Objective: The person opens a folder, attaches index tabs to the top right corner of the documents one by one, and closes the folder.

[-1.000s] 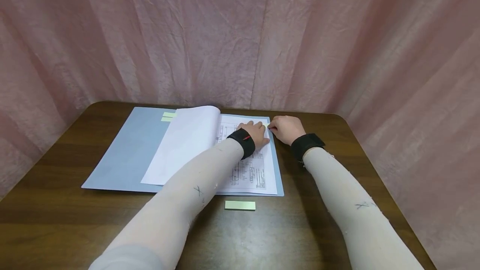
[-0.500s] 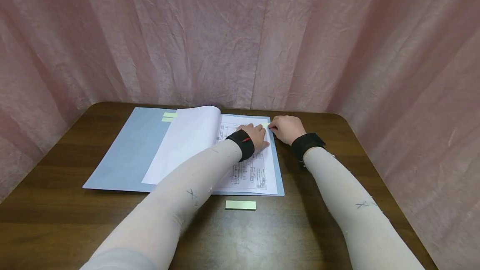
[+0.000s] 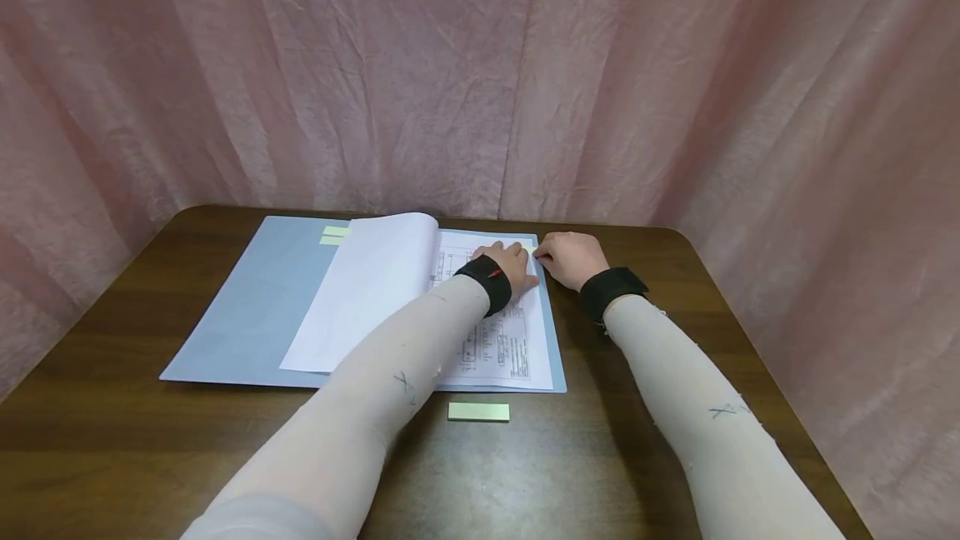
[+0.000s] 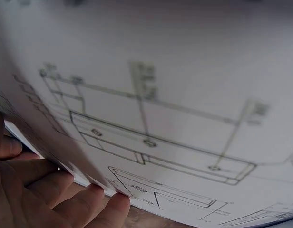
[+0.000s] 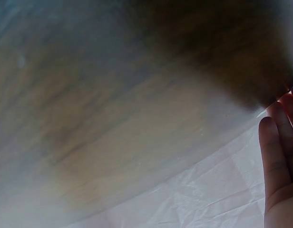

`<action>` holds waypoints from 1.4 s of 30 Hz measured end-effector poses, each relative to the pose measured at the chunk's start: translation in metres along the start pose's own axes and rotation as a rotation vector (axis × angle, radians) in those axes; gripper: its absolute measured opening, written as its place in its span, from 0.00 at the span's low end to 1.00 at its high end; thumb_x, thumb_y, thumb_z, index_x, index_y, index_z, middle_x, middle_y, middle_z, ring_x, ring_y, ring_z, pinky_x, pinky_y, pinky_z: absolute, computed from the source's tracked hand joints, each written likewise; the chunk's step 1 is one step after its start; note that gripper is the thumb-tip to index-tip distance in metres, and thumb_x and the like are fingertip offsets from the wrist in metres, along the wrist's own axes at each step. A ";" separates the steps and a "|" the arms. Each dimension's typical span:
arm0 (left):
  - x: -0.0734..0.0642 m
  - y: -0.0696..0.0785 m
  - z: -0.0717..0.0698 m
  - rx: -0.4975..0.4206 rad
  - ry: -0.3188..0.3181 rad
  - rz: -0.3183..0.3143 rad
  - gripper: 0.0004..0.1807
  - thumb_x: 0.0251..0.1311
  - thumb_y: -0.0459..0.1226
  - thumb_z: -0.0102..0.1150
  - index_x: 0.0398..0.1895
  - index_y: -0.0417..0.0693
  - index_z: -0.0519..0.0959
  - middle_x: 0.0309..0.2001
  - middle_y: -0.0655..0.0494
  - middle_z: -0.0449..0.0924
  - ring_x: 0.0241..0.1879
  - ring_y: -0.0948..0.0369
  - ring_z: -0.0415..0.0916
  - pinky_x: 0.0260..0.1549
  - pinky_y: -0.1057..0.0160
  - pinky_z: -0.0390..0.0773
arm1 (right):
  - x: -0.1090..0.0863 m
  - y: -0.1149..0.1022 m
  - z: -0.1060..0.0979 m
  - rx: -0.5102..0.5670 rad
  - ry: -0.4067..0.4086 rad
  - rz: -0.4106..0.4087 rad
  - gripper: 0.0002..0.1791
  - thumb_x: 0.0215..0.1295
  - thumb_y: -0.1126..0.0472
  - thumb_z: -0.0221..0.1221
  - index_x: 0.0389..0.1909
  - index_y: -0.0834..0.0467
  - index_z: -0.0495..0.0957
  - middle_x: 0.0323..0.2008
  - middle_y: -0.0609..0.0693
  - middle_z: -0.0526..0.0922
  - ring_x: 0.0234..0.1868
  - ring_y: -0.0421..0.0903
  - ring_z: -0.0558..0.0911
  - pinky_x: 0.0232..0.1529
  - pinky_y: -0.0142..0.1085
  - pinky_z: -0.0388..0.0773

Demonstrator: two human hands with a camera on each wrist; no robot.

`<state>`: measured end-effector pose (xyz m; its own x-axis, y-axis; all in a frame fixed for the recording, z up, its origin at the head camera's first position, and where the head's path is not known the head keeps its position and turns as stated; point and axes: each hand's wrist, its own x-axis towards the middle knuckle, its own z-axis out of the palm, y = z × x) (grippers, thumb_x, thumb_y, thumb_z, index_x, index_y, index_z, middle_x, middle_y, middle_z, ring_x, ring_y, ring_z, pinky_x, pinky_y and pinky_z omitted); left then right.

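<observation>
An open light blue folder [image 3: 247,307] lies on the table, with printed drawing sheets [image 3: 517,348] on its right half. My left hand [image 3: 513,270] rests flat on the top drawing, fingers spread toward its far right corner. Its fingertips lie along the paper in the left wrist view, beside the line drawing [image 4: 151,142]. At that corner my right hand [image 3: 573,260] has curled fingers and pinches the end of a pale yellow-green sticky note [image 3: 528,249], mostly hidden by the hands. The right wrist view shows only part of the right hand [image 5: 282,161].
A turned-over white page [image 3: 367,290] curls across the folder's middle. Two pale green sticky strips [image 3: 332,232] are on the folder's left half, near the top. A small pad of sticky notes [image 3: 478,412] lies in front of the folder. A pink curtain [image 3: 450,90] hangs behind the table [image 3: 615,457].
Both hands stay at the sheet's far right corner. The left forearm shifts slightly left and back again; the whole head view drifts a little. Nothing else visibly moves.
</observation>
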<state>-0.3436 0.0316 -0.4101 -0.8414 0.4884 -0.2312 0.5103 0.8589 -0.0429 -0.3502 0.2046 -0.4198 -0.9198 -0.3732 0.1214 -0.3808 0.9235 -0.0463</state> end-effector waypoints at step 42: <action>-0.096 -0.004 -0.009 0.194 0.163 0.143 0.34 0.80 0.59 0.60 0.74 0.44 0.79 0.69 0.51 0.82 0.69 0.52 0.79 0.66 0.52 0.79 | -0.016 -0.013 0.000 -0.020 0.011 -0.054 0.10 0.75 0.64 0.70 0.54 0.57 0.93 0.52 0.54 0.91 0.50 0.51 0.89 0.55 0.48 0.85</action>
<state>-0.2667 -0.0177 -0.3792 -0.7682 0.6340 -0.0894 0.6368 0.7420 -0.2095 -0.3309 0.1983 -0.4211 -0.8969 -0.4214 0.1340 -0.4276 0.9037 -0.0198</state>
